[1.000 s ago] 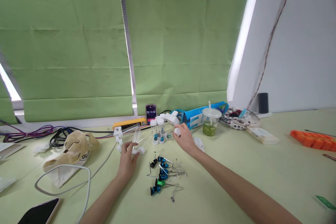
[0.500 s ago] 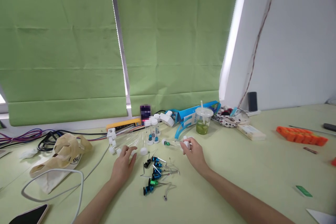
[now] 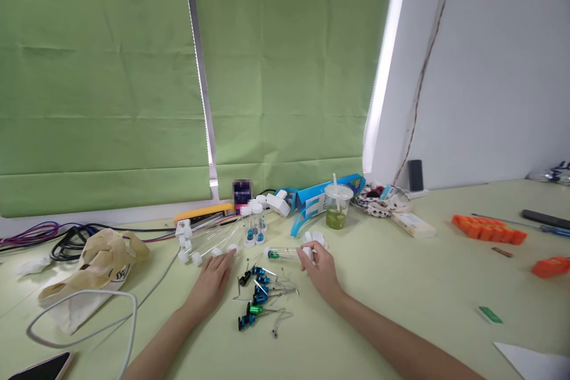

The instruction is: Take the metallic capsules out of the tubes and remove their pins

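Note:
My right hand [image 3: 321, 268] pinches the white-capped end of a clear tube [image 3: 285, 253] that lies sideways, with a green part inside near its far cap. Loose white caps [image 3: 317, 238] are just behind that hand. My left hand [image 3: 214, 276] rests palm down on the table, fingertips touching white caps among several clear tubes [image 3: 222, 234]. Whether it grips one is hard to see. Between the hands lie several blue, green and black small parts [image 3: 260, 294] with thin bent metal rods. Upright capped tubes [image 3: 255, 225] with blue parts inside stand behind.
A lidded cup [image 3: 337, 218] of green drink and a blue box [image 3: 327, 190] are at the back. Beige bag [image 3: 100, 267], white cable [image 3: 133, 320] and phone [image 3: 44, 368] lie left. Orange pieces [image 3: 490, 230] and a green-and-white item [image 3: 490, 314] are at right.
My right hand now has the tube's capped end at its fingertips, and the tube lies straighter. The fingers of my left hand have moved to the caps and flattened. The view has turned slightly right.

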Demonstrator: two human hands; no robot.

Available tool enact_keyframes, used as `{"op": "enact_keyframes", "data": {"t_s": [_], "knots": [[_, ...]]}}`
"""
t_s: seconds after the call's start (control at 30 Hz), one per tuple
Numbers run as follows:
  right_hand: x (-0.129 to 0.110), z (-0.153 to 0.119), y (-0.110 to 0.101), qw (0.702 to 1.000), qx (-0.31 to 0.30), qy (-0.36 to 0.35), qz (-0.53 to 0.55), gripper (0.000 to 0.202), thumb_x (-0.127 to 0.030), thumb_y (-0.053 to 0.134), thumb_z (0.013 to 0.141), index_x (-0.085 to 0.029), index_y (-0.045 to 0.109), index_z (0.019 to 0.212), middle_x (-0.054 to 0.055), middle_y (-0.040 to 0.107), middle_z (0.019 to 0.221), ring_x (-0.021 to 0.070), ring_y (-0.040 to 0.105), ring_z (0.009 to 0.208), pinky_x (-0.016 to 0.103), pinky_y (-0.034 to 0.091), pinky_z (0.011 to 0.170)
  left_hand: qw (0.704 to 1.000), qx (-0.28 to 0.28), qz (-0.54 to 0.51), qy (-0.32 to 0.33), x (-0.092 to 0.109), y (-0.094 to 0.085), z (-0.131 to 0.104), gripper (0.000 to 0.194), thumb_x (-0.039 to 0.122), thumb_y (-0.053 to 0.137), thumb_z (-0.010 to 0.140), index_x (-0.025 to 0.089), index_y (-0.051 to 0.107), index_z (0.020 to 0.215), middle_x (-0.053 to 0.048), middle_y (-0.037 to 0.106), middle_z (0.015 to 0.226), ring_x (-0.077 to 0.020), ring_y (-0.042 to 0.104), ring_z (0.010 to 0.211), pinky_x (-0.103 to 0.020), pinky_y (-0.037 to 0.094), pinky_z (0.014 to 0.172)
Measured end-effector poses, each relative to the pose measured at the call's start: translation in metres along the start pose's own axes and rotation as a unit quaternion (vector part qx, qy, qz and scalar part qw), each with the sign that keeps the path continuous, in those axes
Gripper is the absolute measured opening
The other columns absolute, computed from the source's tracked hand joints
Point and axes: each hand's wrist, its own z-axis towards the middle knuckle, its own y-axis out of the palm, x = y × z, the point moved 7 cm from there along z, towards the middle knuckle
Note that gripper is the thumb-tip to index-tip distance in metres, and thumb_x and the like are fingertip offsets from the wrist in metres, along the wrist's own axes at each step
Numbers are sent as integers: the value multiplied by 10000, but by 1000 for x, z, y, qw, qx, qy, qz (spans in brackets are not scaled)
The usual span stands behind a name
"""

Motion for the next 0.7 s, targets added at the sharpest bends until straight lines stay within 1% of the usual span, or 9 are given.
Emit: {"op": "enact_keyframes", "data": {"t_s": [0.13, 0.23, 0.33, 0.43, 0.5, 0.6, 0.67, 0.7], "knots": [[-1, -2, 5, 1000, -18, -6, 9, 291, -459, 505, 793, -170, 514, 824, -12, 531, 576, 133, 537, 531, 206, 406, 427, 1000, 6, -18, -8, 0, -3, 0, 389, 280, 348, 875, 253, 447, 1250, -67, 583, 1158, -219, 524, 1055, -409, 406, 921], [-7, -4, 7, 999, -25, -18, 28, 276, -442, 508, 796, -170, 516, 842, -15, 524, 575, 129, 528, 527, 209, 409, 437, 999, 24, -34, -21, 4, -9, -3, 384, 311, 363, 874, 257, 441, 1247, -68, 565, 1174, -225, 507, 1083, -414, 411, 925], [-19, -8, 12, 997, -44, -43, 56, 237, -400, 515, 804, -169, 521, 860, -13, 528, 622, 114, 531, 525, 218, 432, 485, 997, 37, -59, -22, 16, -16, -5, 432, 319, 371, 875, 259, 357, 1303, -85, 467, 1284, -231, 433, 1178, -409, 387, 963], [-33, -16, 20, 992, -71, -61, 85, 209, -365, 538, 797, -169, 527, 867, -12, 527, 685, 96, 541, 517, 227, 448, 537, 996, 34, -80, 11, 35, -17, -8, 488, 327, 407, 863, 256, 297, 1333, -92, 375, 1357, -239, 366, 1239, -409, 353, 1002], [-39, -22, 27, 988, -94, -49, 111, 208, -366, 546, 792, -171, 523, 860, -21, 515, 672, 97, 548, 516, 227, 450, 538, 995, 28, -94, 32, 47, -15, -9, 476, 323, 426, 856, 249, 323, 1314, -96, 391, 1340, -237, 381, 1230, -399, 361, 1000], [-42, -31, 38, 979, -135, -6, 151, 233, -402, 520, 805, -173, 508, 847, -40, 485, 609, 105, 550, 505, 220, 442, 512, 991, 17, -125, 54, 58, -12, -12, 397, 309, 442, 851, 240, 409, 1241, -98, 495, 1230, -220, 485, 1135, -351, 438, 936], [-41, -35, 41, 977, -144, 15, 153, 255, -427, 486, 820, -172, 500, 822, -51, 456, 568, 95, 513, 471, 205, 410, 473, 987, 10, -145, 63, 62, -12, -13, 345, 304, 445, 850, 238, 452, 1189, -94, 544, 1153, -210, 539, 1060, -328, 474, 888], [-41, -36, 40, 980, -140, 18, 142, 265, -434, 471, 828, -171, 499, 799, -54, 440, 554, 87, 484, 460, 197, 388, 461, 986, 9, -152, 65, 63, -13, -13, 326, 304, 447, 849, 237, 466, 1168, -94, 556, 1129, -208, 553, 1037, -325, 481, 876]]}}
